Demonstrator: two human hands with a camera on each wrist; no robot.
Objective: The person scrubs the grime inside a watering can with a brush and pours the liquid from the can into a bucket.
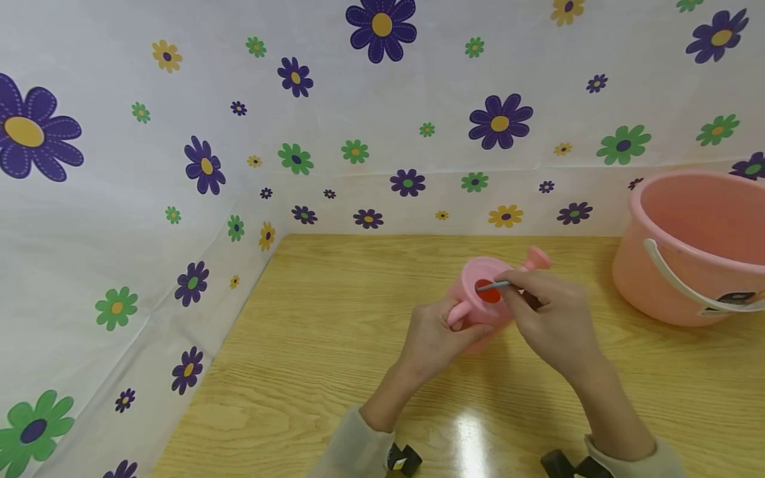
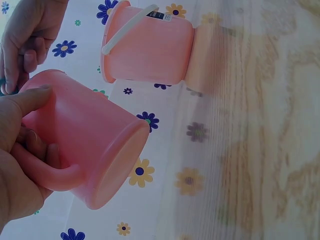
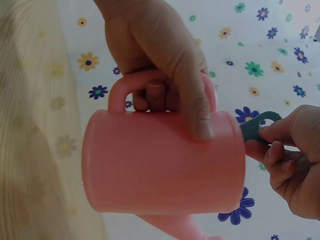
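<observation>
A pink toy watering can [image 1: 472,273] is tilted above the table, its spout pointing to the far right. My left hand [image 1: 431,337] grips it by the handle, with the thumb pressed along the body. Between thumb and fingers, my right hand [image 1: 552,317] pinches a slim tool [image 1: 495,285], grey in the head view and dark green with a hole near its end in the right wrist view. The tool's tip lies at the can's round top opening, where the inside looks red. In the left wrist view the can's flat base [image 2: 120,167] shows.
On the right of the wooden table [image 1: 335,299] stands a large pink bucket [image 1: 642,285] with a white handle hanging at its front. A white flower-printed sheet [image 1: 358,99] covers the back and left sides, meeting the table's edges.
</observation>
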